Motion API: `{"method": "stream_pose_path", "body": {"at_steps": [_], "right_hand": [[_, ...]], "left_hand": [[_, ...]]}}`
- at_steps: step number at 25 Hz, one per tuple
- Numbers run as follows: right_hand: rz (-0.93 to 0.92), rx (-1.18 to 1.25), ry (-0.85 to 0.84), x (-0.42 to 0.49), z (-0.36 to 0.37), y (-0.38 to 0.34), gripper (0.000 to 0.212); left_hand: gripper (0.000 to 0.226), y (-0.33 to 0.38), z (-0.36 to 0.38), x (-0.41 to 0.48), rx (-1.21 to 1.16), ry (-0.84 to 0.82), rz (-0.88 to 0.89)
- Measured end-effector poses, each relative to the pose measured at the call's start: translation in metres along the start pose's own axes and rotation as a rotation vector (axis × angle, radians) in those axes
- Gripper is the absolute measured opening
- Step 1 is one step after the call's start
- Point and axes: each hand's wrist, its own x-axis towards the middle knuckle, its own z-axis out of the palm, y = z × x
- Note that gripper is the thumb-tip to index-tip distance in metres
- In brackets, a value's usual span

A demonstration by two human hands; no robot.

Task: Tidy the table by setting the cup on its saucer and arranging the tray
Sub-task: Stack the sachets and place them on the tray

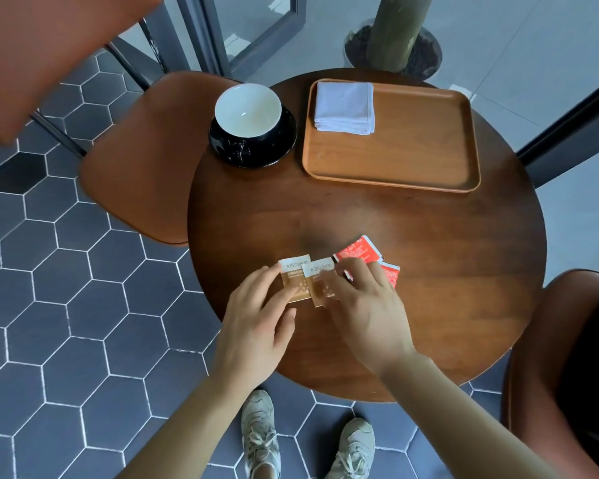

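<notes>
The person has bare forearms (187, 420) and wears scuffed, off-white lace-up sneakers (260, 433) with pale laces.

This looks like a café. At centre frame, a small round dark wooden table (325, 219) carries a white cup (248, 110) on a glossy black saucer (249, 152), a rectangular tan wooden serving tray (412, 150) with folded white napkins (344, 107), and branded brown and red paper sachets (293, 271). Orange-brown moulded chairs (135, 157) surround it on grey hexagonal floor tiles (83, 305).

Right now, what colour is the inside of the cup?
White inside; the cup is black on the outside. The head view, the only one here, shows it plainly.
</notes>
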Motion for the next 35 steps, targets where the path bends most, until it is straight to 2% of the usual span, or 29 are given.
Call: {"method": "stream_pose_path", "body": {"at_steps": [3,7,14,35], "right_hand": [[0.101,0.000,-0.037,-0.010,-0.001,-0.003,0.016],[0.090,0.024,-0.041,-0.001,0.002,-0.015,0.020],[0.195,0.196,0.003,0.011,0.003,-0.023,0.022],[0.590,0.406,-0.153,0.032,0.006,-0.036,0.020]], "left_hand": [[0.030,0.005,0.003,-0.002,0.015,0.017,-0.024],[0.030,0.007,0.001,-0.001,0.008,0.009,-0.027],[0.038,0.013,-0.005,0.002,-0.146,0.081,-0.129],[0.041,0.017,-0.002,-0.001,-0.080,0.064,-0.118]]}}
